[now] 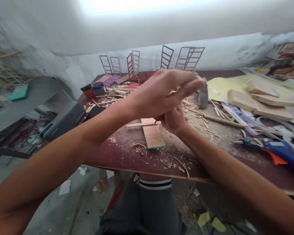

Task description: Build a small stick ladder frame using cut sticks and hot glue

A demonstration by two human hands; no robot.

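Several pale slatted frames at the far left were blurred and cut off by the edge, their joints hard to make out, and beside them a green block lay on a grey surface. Next came a dark case with a small display, its lettering too smeared to read, then two small jars, one reddish and one black. Thin wooden sticks lay across a flat board on the dark red table; their right ends disappeared behind the hands. The left hand reached over the right hand, its fingers fairly straight and pointing right, hiding the middle of the table; whether it held anything under the palm, I could not tell. The right hand's fingers were curled in close, partly covered by the left, and whether they gripped the sticks or something else could not be seen. Just past the left fingertips stood a grey object, partly covered. Farther right, light wooden blocks overlapped a yellow sheet, and a blue glue gun ran out of view at the right edge.
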